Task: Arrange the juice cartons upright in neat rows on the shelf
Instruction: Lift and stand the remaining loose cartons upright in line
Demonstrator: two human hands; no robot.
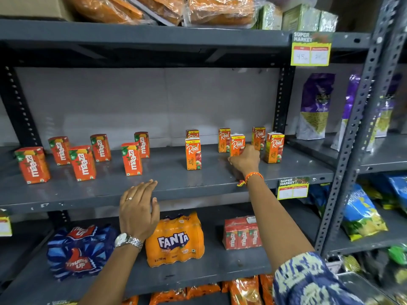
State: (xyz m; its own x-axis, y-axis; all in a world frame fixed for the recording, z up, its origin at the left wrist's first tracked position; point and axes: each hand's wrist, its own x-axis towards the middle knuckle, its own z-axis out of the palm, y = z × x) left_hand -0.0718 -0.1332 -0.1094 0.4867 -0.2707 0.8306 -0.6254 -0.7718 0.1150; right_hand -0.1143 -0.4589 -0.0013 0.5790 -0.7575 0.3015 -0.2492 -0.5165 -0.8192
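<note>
1. Your right hand (245, 160) is closed round the lower part of a Real carton (237, 144), mid-right of the grey shelf (167, 183); carton upright.
2. Your left hand (138, 208) is flat & loose, fingers spread, holding nothing, at the shelf's front edge.
3. Other Real cartons: one (193, 154) left of the held one, one (274, 147) to the right, three more behind; all upright.
4. Six Maaza cartons (131, 158) stand upright on the left half, scattered, roughly 2 staggered rows.
5. Below: Fanta pack (175, 238) next to Thums Up pack (80, 252).
</note>
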